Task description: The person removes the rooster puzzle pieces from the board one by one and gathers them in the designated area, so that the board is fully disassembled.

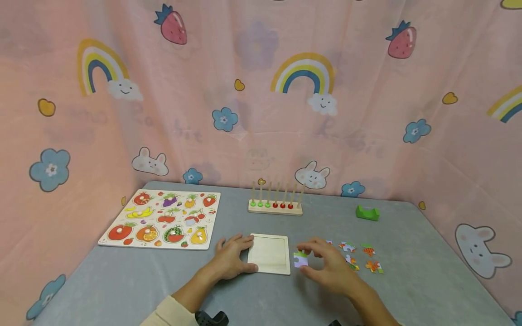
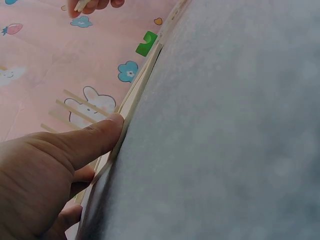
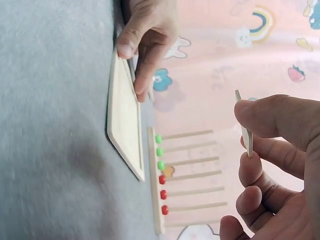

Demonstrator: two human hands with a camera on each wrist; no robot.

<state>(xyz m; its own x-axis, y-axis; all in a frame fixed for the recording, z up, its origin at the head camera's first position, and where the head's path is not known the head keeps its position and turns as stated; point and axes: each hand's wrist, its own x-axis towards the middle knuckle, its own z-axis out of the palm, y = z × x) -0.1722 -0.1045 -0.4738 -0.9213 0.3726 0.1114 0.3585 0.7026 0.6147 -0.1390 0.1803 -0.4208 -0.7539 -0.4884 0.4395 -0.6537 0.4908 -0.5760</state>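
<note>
Between the hands, a square wooden puzzle tray (image 1: 269,253) with a raised rim lies flat on the grey table. My left hand (image 1: 233,258) holds its left side, with the thumb at the near corner and the fingers at the far one. In the left wrist view the left thumb (image 2: 97,142) presses on the tray's edge. To the right of the tray, my right hand (image 1: 330,267) pinches a lilac and green jigsaw piece (image 1: 301,259) between thumb and fingers. The right wrist view shows this piece (image 3: 246,127) edge-on, raised above the table.
Several loose jigsaw pieces (image 1: 373,266) lie right of the right hand, some partly hidden behind it. A fruit puzzle board (image 1: 157,219) lies at the left. Behind the tray stand a peg counter (image 1: 275,208) with green and red beads and, farther right, a green block (image 1: 367,213).
</note>
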